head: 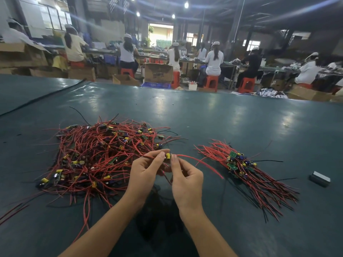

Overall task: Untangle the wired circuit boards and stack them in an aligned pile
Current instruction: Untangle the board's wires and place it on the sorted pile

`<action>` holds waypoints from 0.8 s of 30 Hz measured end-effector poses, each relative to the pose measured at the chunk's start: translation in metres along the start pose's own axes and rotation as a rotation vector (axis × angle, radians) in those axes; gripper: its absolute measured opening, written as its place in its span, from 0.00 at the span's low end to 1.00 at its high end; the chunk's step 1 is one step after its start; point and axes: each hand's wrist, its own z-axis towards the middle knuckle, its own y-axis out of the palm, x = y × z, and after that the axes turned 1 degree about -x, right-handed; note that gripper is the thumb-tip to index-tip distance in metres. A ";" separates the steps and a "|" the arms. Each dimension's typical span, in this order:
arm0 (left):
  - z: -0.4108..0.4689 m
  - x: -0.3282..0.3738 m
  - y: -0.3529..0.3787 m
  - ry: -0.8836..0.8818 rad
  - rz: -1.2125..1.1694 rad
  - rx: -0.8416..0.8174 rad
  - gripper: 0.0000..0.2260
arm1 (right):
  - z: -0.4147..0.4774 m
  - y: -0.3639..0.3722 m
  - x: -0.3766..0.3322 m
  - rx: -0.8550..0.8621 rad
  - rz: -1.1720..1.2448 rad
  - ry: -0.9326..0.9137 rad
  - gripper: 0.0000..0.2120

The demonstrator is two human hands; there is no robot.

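Tangle (pixel 104 156) at left: loose red-wired boards heaped every way, likely the unsorted stock. Centre, above the table (pixel 241 123): left hand (pixel 143 173) and right hand (pixel 187 178) both pinch one board (pixel 168 156) by its ends, wire (pixel 200 162) trailing right, probably to draw the leads clear. Pile (pixel 239 164) at right: boards bunched together, wires fanned one way, keeping sorted apart from unsorted. Small block (pixel 319 179) beyond it.

body: one person, arms only in view | left hand (pixel 143 175): bare, slim fingers, nails cut short | right hand (pixel 186 180): bare, short nails | left forearm (pixel 104 225), right forearm (pixel 204 229): both bare (upper arms out of frame)
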 end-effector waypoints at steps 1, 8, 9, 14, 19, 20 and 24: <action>0.000 0.000 0.000 0.041 0.054 -0.019 0.08 | 0.001 0.000 -0.002 0.033 0.044 0.031 0.14; -0.006 0.000 0.005 0.022 0.146 -0.045 0.17 | -0.002 0.001 -0.009 0.053 0.211 0.141 0.15; -0.007 0.000 0.006 -0.010 0.161 -0.055 0.19 | -0.003 0.002 -0.010 0.035 0.220 0.137 0.16; -0.007 0.000 0.007 0.024 0.116 -0.055 0.16 | 0.001 0.002 -0.010 0.031 0.266 0.237 0.14; -0.004 0.002 0.004 0.031 0.090 -0.023 0.21 | 0.019 -0.009 -0.012 0.156 0.308 0.443 0.10; -0.004 0.003 0.004 0.036 0.088 -0.017 0.21 | 0.024 -0.013 -0.013 0.190 0.334 0.463 0.10; -0.007 0.005 0.008 0.039 0.109 -0.054 0.22 | 0.036 -0.028 -0.015 0.260 0.402 0.454 0.07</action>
